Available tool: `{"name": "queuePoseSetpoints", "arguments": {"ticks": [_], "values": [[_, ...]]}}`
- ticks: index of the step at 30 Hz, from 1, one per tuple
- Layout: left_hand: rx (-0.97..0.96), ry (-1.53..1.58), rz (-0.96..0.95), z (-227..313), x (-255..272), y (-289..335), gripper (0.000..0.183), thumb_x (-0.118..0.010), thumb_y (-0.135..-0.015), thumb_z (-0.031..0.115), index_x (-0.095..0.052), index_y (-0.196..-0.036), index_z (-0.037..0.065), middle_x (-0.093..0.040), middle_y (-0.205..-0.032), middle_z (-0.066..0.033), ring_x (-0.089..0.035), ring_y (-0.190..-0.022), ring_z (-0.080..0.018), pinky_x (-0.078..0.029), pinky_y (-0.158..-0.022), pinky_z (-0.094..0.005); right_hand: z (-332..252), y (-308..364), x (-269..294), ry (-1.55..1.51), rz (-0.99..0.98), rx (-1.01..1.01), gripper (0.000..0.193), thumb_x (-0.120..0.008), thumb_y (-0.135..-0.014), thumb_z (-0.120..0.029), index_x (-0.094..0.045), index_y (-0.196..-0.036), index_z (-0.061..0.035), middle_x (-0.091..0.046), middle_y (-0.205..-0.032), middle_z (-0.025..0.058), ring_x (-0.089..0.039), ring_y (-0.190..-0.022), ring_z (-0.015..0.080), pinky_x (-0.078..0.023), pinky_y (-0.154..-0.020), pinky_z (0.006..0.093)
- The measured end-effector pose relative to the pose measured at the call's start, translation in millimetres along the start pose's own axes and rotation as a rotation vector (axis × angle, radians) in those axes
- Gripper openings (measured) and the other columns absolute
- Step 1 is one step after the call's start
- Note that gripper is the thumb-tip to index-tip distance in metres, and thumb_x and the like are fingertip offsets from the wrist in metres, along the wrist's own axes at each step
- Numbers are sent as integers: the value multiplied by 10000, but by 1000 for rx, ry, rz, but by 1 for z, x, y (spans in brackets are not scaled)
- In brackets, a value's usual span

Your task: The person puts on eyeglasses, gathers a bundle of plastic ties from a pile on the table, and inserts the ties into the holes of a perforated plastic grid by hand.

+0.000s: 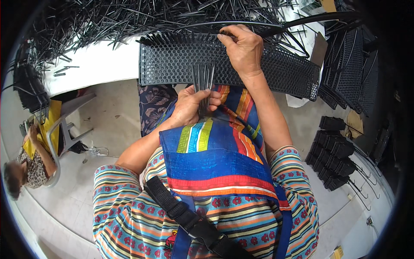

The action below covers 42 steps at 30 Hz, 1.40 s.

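Note:
My left hand [189, 103] is closed around a bundle of thin black sticks [202, 77], their tips pointing away from me. Above my lap lies a long black perforated panel [181, 64] full of round holes, its far side on the table. A row of black sticks [172, 39] stands in the holes along its far edge, from the left corner up to my right hand [246, 47]. Thumb and forefinger of that hand are pinched at the end of this row on a thin dark piece, seemingly another stick, mostly hidden by the fingers.
A large heap of loose black sticks [129, 19] covers the far part of the white table [99, 64]. More perforated panels [347, 64] stand at the right. Stacked black pieces with wire hooks [332, 155] are on the right. Another person [32, 159] sits at the left beside a chair [71, 125].

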<state>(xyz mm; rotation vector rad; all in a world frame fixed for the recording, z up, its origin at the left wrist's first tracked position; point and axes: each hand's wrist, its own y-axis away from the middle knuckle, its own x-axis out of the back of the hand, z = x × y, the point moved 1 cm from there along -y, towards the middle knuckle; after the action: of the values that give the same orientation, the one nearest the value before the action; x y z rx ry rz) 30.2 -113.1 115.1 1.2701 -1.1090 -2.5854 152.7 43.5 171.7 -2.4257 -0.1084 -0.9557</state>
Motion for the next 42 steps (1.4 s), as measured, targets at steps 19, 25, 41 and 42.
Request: {"name": "queuePoseSetpoints", "arguments": {"ticks": [19, 25, 41, 42], "values": [[-32, -28, -12, 8, -21, 2, 171, -520, -953, 20, -613, -1074, -55, -693, -984, -194, -710, -828, -243, -606, -692, -308, 20, 66, 16, -922, -315, -902, 32, -703, -824, -24, -672, -832, -23, -596, -647, -16, -437, -430, 27, -290, -383, 177], [-23, -17, 64, 6, -7, 1, 213, -511, -974, 65, -598, -1146, -26, -691, -980, -197, -710, -823, -236, -611, -678, -331, 12, 40, 32, -845, 241, -541, 54, -716, -811, -7, -687, -856, 1, -597, -665, -10, -459, -492, 28, -333, -453, 185], [-72, -132, -21, 8, -7, 0, 184, -519, -937, 11, -591, -1105, -14, -686, -877, -142, -699, -748, -213, -594, -639, -302, 16, 17, 32, -350, 237, -142, 88, -763, -757, 5, -721, -831, -18, -663, -767, 15, -571, -630, 61, -441, -561, 205], [-73, -132, -20, 9, -9, 0, 184, -519, -937, 11, -591, -1105, -14, -686, -877, -142, -699, -748, -213, -594, -639, -302, 17, 18, 31, -352, 227, -154, 94, -765, -753, 5, -721, -835, -14, -663, -764, 20, -575, -625, 65, -443, -556, 208]]}}
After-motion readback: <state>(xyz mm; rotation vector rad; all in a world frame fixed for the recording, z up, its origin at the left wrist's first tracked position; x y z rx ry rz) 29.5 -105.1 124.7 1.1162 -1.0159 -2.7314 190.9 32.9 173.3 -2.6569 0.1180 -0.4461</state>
